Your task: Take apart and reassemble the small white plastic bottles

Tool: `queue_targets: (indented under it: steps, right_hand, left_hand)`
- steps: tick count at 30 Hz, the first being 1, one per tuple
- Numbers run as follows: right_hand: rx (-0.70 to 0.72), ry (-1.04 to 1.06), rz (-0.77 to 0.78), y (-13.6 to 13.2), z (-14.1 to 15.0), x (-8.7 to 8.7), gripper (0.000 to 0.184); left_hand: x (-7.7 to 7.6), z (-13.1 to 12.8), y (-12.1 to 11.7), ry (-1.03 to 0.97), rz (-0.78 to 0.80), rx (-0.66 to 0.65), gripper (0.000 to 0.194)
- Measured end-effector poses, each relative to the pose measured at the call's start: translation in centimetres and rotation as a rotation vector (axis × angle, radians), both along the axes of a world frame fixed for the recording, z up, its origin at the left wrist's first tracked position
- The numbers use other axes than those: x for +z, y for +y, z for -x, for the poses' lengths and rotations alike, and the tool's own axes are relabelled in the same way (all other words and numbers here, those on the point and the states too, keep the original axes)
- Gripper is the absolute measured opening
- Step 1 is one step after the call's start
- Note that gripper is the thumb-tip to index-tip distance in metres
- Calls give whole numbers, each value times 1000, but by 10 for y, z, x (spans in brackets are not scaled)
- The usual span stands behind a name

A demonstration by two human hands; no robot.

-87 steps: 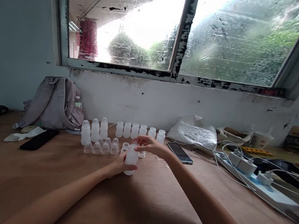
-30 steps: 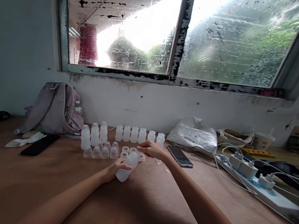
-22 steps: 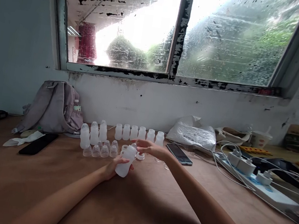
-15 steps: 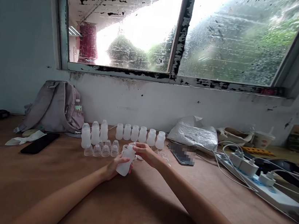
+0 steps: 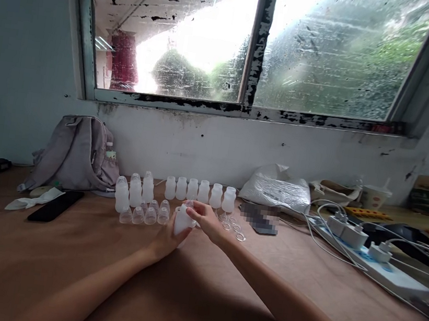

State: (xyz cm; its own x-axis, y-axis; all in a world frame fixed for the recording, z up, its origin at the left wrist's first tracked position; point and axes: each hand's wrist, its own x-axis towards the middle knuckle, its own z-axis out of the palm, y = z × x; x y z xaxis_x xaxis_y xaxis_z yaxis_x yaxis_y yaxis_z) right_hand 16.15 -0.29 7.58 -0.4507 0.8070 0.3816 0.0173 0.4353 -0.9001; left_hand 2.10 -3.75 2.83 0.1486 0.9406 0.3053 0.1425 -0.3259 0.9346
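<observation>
Noted smooth brown tabletop (image 5: 20, 251) below paint-flaked window frame (image 5: 167, 102). Noted reddish marking on pale cup (image 5: 374, 198). Found frosted, waisted bottle (image 5: 182, 221) at table middle, just right of clear domed caps (image 5: 150, 216), clasped round the body by left hand (image 5: 165, 239); right hand (image 5: 208, 220) at the neck, exact hold not discernible.

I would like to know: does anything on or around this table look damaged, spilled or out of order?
Yes, the window frame looks worn: its pale paint is patchy, black in places. Just below it, the wall is stained. No spill shows around the back row of bottles, which stand upright.
</observation>
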Motion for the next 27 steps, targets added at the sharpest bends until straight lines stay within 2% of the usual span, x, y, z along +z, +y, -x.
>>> queue_targets:
  steps: [3, 7, 13, 16, 19, 22, 25, 27]
  right_hand:
    - [24, -25, 6, -2, 0, 3, 37]
    - [56, -103, 84, -1, 0, 5, 42]
    - [144, -181, 4, 2, -2, 5, 39]
    - [194, -244, -36, -2, -2, 5, 41]
    - [157, -330, -96, -5, 0, 3, 42]
    - [58, -386, -146, -4, 0, -1, 41]
    - [4, -428, -140, 1, -3, -6, 47]
    - [-22, -448, -117, 4, -5, -8, 51]
  left_hand:
    - [-5, 2, 1, 167, -213, 100, 50]
    - [-11, 12, 8, 384, -349, 100, 51]
    - [-3, 37, 20, 849, -695, 32, 25]
    - [0, 47, 26, 991, -829, 181, 25]
    - [-4, 54, 33, 1057, -883, 385, 26]
    - [-11, 60, 40, 1094, -861, 501, 31]
    - [-15, 62, 44, 1049, -783, 514, 33]
    - [-12, 61, 42, 894, -721, 467, 34]
